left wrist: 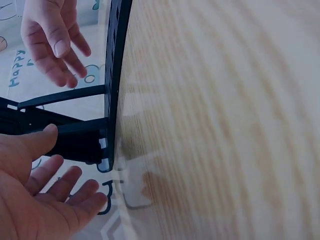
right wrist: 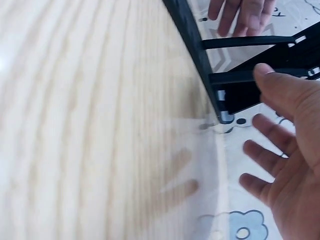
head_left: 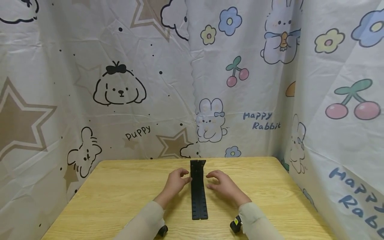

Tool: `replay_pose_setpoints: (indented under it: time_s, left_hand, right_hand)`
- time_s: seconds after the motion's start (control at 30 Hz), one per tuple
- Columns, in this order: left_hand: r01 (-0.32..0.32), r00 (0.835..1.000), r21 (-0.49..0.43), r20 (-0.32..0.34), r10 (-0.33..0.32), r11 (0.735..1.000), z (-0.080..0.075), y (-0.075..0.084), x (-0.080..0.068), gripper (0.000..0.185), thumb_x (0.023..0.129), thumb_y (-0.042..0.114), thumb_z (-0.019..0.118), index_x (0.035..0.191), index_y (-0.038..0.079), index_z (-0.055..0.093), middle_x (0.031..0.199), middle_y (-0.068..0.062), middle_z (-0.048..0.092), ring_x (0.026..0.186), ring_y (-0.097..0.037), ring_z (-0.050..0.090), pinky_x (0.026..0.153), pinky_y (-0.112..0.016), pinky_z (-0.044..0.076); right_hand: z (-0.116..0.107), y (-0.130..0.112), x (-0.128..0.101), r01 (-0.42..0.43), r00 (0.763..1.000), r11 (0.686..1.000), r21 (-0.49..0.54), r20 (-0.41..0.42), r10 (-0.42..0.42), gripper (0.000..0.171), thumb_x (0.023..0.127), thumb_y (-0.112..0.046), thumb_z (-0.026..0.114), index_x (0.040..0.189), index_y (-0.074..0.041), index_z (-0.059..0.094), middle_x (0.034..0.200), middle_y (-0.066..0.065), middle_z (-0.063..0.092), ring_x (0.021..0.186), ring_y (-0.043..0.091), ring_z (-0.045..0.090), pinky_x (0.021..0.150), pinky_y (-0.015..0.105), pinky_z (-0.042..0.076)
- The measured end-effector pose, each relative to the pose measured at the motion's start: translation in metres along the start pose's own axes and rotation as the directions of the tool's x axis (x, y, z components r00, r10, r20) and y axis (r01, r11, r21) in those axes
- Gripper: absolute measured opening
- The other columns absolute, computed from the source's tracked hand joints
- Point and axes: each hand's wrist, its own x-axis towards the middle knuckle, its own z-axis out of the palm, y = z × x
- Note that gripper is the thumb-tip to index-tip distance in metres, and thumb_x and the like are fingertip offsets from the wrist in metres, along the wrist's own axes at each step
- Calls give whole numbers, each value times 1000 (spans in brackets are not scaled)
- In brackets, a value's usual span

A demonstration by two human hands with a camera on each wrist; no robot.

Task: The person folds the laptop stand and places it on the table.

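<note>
A black folding stand [head_left: 198, 196] rests on the table, its long notched base running toward me. The wrist views show slim struts between its base [left wrist: 114, 75] and a slanted panel [right wrist: 245, 95]. Left of the stand is my left hand [head_left: 175, 182], its fingers spread and loosely bent. The left thumb overlaps the stand's edge in the left wrist view; contact is unclear. My right hand [head_left: 222, 184] mirrors it on the other side, fingers apart and nothing gripped. In the right wrist view the right thumb lies over a strut, and I cannot tell whether it touches.
The wooden table [head_left: 126, 186] extends to both sides of the stand. Patterned curtains [head_left: 168, 100] hang behind the table and along its left and right sides. A small black device [head_left: 236, 224] is strapped at the right wrist.
</note>
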Motion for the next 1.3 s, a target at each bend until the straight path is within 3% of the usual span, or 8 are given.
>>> replay_pose_setpoints:
  time_s: [0.3,0.4,0.57,0.8,1.03,1.3]
  left_hand:
    - [-59,997,-44,43,60,997,5,-3,10,28,88,11,80,114,3,74,134,-19,63,132,-42,54,111,-59,41]
    - [-76,995,-49,59,79,996,9,-6,14,24,87,10,81,109,3,74,137,-19,62,134,-42,51,113,-61,38]
    - [-96,992,-40,74,98,995,12,-10,21,15,86,9,82,98,6,73,143,-15,60,138,-41,49,114,-61,37]
    - [-97,989,-92,103,106,991,10,-14,24,13,87,6,80,83,9,68,144,-13,60,139,-38,50,113,-56,42]
    - [-67,988,-89,131,79,994,8,-18,23,13,86,9,82,82,10,69,148,-12,57,139,-44,48,113,-61,39]
    - [-80,986,-82,141,91,993,5,-19,26,13,87,10,81,81,12,70,150,-10,56,143,-40,44,118,-59,34]
  right_hand:
    - [9,15,20,-41,996,995,90,-78,48,29,91,-16,78,119,-13,72,142,8,58,138,34,49,116,58,37]
    - [12,18,25,-73,993,990,121,-86,84,27,90,-19,80,115,-17,73,145,7,57,141,33,46,118,57,34]
    - [18,20,32,-57,991,986,156,-109,75,19,87,-15,82,104,-17,74,146,9,56,143,35,44,118,58,33]
    - [26,22,35,-18,995,981,192,-90,36,11,87,-9,81,93,-14,74,149,12,55,143,37,44,118,58,33]
    - [28,22,36,-36,996,979,200,-68,51,13,87,-11,81,87,-21,72,153,4,52,147,35,40,121,57,30]
    - [28,20,39,-41,995,978,203,-76,57,15,87,-12,81,83,-20,70,153,6,53,147,37,40,121,58,29]
